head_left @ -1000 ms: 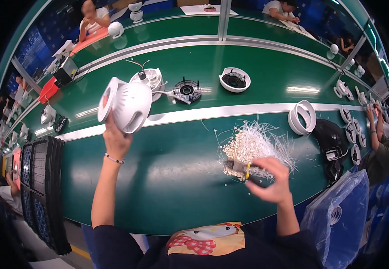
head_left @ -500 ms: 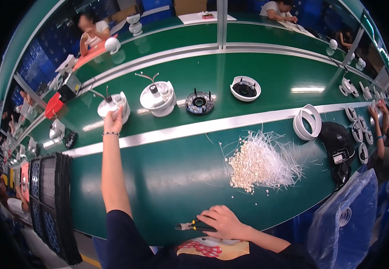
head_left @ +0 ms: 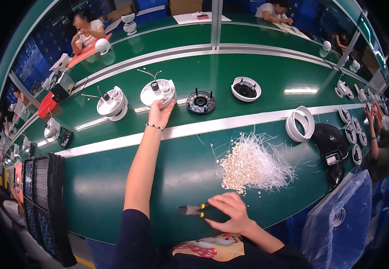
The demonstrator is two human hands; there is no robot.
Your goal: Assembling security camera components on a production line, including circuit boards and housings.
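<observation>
My left hand (head_left: 160, 114) reaches across to the far green surface and grips the near rim of a white round housing (head_left: 146, 98) with thin wires standing up from it. A similar white housing (head_left: 109, 107) with wires sits to its left. My right hand (head_left: 231, 213) is near me, holding a pair of cutting pliers (head_left: 191, 209) with black and yellow handles, jaws pointing left. Right of the held housing lie a black ring-shaped part with a circuit board (head_left: 200, 103) and a white round shell (head_left: 245, 89) with a black part inside.
A pile of white plastic strips (head_left: 268, 163) and small cream connectors (head_left: 235, 168) lies on the near table. White rings (head_left: 300, 124) and a black bag (head_left: 331, 145) are to the right. Black trays (head_left: 44, 201) stack at left. A co-worker's hands (head_left: 371, 112) work at far right.
My left hand has gone from the left white housing to the one right of it. My right hand has risen slightly with the pliers, whose handles are spread wider.
</observation>
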